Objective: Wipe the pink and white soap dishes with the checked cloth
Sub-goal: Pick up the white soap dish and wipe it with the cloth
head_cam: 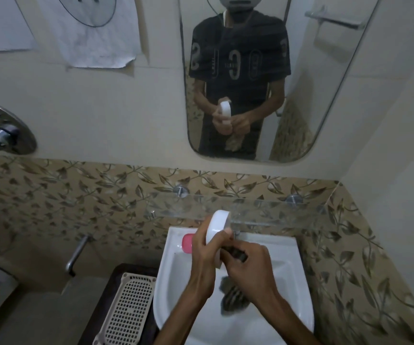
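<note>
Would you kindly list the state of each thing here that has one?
White oval plastic soap dish: tilted on edge, gripped by left hand.
Dark checked cloth: bunched in right hand, pressed to the dish, tail hanging.
Pink plastic soap dish: resting on white ceramic basin rim, untouched.

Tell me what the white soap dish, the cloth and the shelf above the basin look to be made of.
White soap dish: probably smooth plastic, going by its even, slightly shiny surface and rounded edge.
Cloth: soft woven fabric with a dark check; it hangs limp and bunched from the right hand.
Shelf: clear glass or perhaps acrylic, since the leaf-patterned tiles show through it; metal pegs hold it.
</note>
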